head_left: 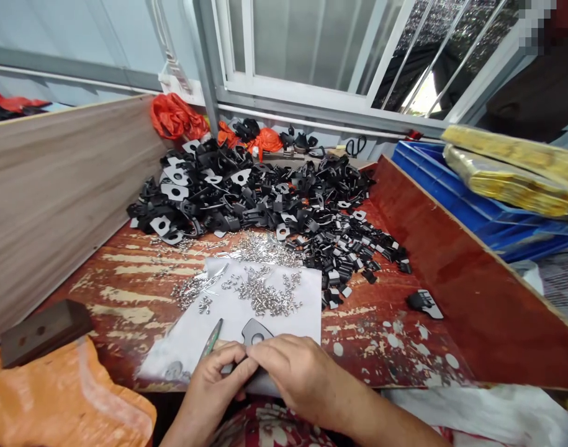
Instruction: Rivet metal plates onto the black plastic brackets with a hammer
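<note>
My left hand and my right hand meet at the front edge of the table, fingertips pressed together. Between them they hold a dark plate-like part with a rounded opening, its lower portion hidden by the fingers. A green and grey pointed tool sticks out above my left hand; whether the fingers grip it is unclear. Under both lies a white sheet, carrying small silver metal pieces. Behind the sheet spreads a large heap of black plastic parts.
One black part lies alone at the right. A dark block and an orange bag sit front left. Wooden boards wall the table at both sides. Beyond the right board, a blue crate holds yellow packs.
</note>
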Demonstrator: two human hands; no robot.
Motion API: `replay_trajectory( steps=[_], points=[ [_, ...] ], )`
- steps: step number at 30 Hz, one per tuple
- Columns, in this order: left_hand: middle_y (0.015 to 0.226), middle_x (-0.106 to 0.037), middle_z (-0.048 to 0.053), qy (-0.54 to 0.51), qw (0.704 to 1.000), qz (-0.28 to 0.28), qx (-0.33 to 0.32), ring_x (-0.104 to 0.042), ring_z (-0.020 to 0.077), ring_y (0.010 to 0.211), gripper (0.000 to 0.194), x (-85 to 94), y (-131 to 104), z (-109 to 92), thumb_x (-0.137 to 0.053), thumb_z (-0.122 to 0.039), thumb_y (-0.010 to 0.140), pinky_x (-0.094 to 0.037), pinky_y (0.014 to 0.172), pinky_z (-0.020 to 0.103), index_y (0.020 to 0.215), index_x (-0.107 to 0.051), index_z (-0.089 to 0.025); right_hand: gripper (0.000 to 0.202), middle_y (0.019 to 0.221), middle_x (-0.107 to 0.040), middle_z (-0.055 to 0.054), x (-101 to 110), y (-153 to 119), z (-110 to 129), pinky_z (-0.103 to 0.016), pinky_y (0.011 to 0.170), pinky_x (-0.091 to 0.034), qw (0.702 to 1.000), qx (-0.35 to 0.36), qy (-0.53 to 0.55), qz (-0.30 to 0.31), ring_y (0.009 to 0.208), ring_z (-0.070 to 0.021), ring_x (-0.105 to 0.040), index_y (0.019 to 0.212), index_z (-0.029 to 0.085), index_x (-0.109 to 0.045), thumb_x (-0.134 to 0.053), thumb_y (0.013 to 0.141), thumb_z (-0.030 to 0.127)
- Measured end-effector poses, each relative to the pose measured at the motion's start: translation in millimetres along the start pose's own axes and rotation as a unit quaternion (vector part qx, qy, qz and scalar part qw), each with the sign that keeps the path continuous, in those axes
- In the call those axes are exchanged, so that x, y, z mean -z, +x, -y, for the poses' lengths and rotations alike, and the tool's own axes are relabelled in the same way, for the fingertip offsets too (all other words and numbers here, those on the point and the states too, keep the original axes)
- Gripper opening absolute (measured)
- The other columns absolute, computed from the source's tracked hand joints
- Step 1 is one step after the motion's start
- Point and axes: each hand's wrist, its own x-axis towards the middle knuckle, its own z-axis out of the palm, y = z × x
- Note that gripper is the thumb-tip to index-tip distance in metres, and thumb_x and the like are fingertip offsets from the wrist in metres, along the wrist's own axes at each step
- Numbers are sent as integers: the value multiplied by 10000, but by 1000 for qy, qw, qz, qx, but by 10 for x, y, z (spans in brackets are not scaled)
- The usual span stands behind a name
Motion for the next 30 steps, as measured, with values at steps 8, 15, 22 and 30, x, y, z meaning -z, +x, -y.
replay_trajectory(
  steps=[8, 15, 22, 30],
  points=[
    [696, -506, 4, 28, 997, -70, -21, -452, 162, 596, 401, 128, -64, -29, -765, -548, 742, -390, 420, 211, 604, -636, -194, 310, 1064, -758, -40, -259, 68, -225, -250, 837, -554, 994, -40, 86, -55, 907, -145, -707, 1285, 197, -618, -502, 1000, 156],
    [746, -506, -22, -66, 994, -84, 29, -365, 95, 540, 417, 178, -131, -40, -760, -538, 764, -326, 448, 184, 620, -609, -176, 226, 936, -750, -96, 41, 907, -1328, -279, 834, -485, 964, -146, -188, 117, 944, -209, -666, 974, 150, -727, -532, 943, 38],
    [581, -449, -44, -192, 975, -94, 58, -321, 86, 502, 400, 265, -131, -74, -820, -495, 707, -301, 425, 174, 597, -616, -170, 235, 881, -714, -116, -77, 1114, -1476, -300, 880, -432, 966, -94, -188, 154, 897, -213, -622, 976, 124, -681, -539, 867, -29],
    [726, -618, 37, -353, 927, -113, 51, -453, 121, 570, 312, 258, -153, -202, -821, -436, 713, -423, 402, 201, 745, -754, -133, 174, 927, -730, -62, 113, 701, -1005, -292, 819, -483, 990, -120, -70, 0, 875, -184, -647, 930, 171, -698, -544, 926, 89]
  ],
)
